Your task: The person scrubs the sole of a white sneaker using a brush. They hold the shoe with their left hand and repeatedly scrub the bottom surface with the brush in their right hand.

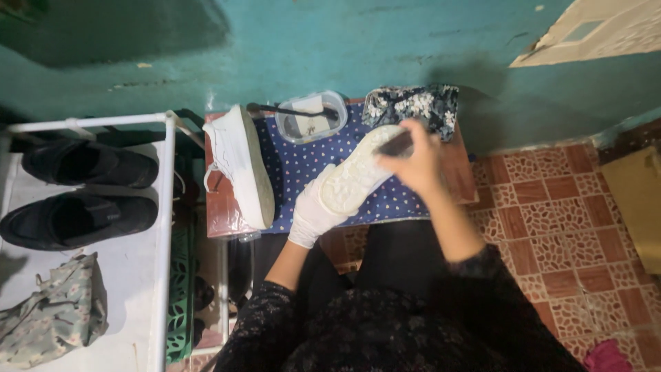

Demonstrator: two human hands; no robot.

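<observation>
My left hand (313, 210), in a white glove, grips a white sneaker (354, 176) with its pale sole turned up toward me. My bare right hand (413, 162) presses a small dark object (397, 143), likely a brush, against the toe end of that sole. A second white sneaker (241, 165) lies on its side to the left on the blue dotted cloth (296, 169) that covers a small wooden table (460, 172).
A clear plastic tub (311, 117) with a dark brush across it and a floral rag (413, 105) sit at the table's back. A white rack (162, 227) at left holds two black shoes (79, 217) and a floral bag (55, 317). Red patterned tiles (564, 234) lie right.
</observation>
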